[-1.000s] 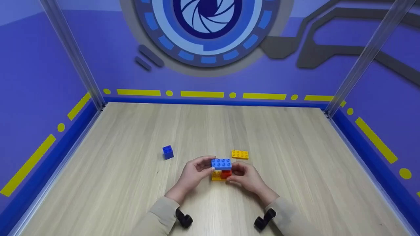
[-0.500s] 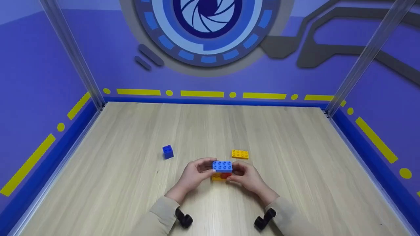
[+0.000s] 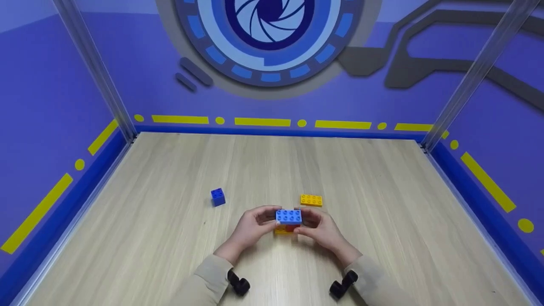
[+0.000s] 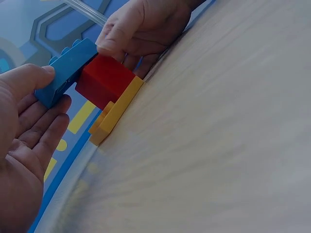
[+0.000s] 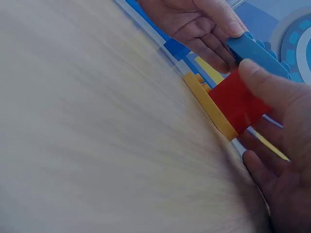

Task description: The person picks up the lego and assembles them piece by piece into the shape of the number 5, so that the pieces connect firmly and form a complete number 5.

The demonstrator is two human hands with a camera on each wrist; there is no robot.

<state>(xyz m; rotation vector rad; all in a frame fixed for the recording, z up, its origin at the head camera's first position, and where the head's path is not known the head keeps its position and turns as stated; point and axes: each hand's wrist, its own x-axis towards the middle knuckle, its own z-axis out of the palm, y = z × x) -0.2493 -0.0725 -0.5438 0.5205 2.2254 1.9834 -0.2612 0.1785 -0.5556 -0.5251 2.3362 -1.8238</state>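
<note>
My left hand (image 3: 250, 226) pinches a light blue toy brick (image 3: 288, 216) between thumb and fingers. The brick sits over the far end of a red brick (image 4: 104, 80), tilted, with a wedge of gap under its left end in the left wrist view. That red block stands on one end of a yellow base plate (image 5: 209, 107), whose studs at the other end show bare. My right hand (image 3: 325, 228) grips the red brick, thumb (image 5: 257, 75) along its near upper edge and fingers behind. The plate lies on the table; seen from the head, the blue brick covers most of the red one.
A dark blue brick (image 3: 218, 197) stands on the wooden table (image 3: 170, 212) farther off to the left. Beyond my right hand lies a yellow eight-stud plate (image 3: 311, 200). Blue-purple panels (image 3: 272, 106) wall in the table's back and sides.
The light blue brick has come down and slightly right in my left hand, hiding more of the red brick. My right hand keeps its place, its fingers shifting a little beside the brick.
</note>
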